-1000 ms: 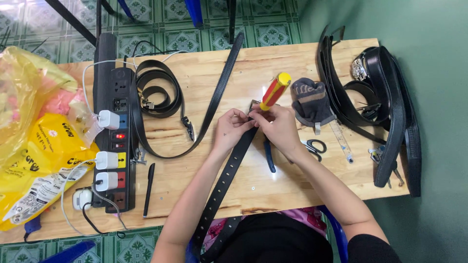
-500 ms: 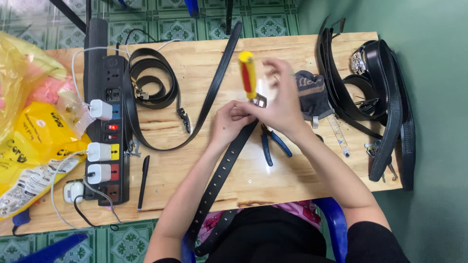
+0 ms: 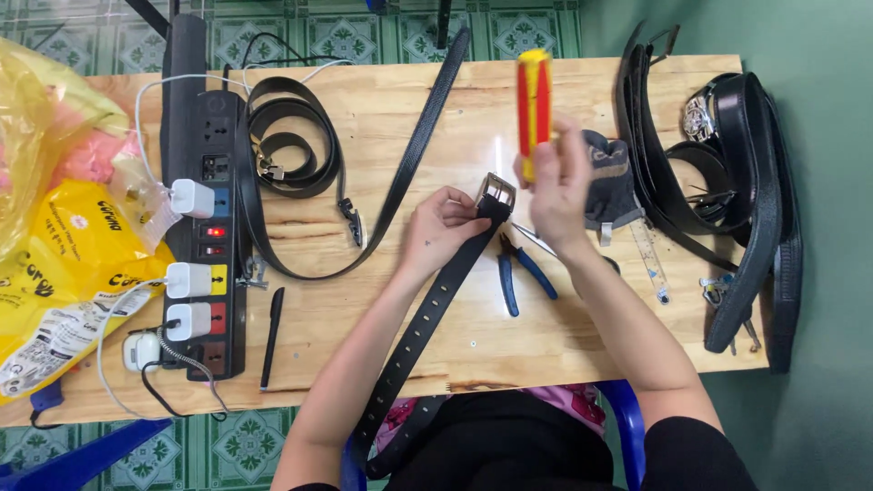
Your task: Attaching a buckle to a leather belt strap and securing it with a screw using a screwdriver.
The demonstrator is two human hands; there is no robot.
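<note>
The desk (image 3: pixel 455 109) carried a power strip (image 3: pixel 205 195) at nine o'clock and piled belts (image 3: pixel 727 173) at three. A black belt (image 3: pixel 427 314) ran from centre toward six; the left hand (image 3: pixel 436 227) pinched it beside the buckle (image 3: pixel 496 191). The right hand (image 3: pixel 559 186) gripped a red-yellow screwdriver (image 3: pixel 534 91) upright, above blue pliers (image 3: pixel 518 268).
</note>
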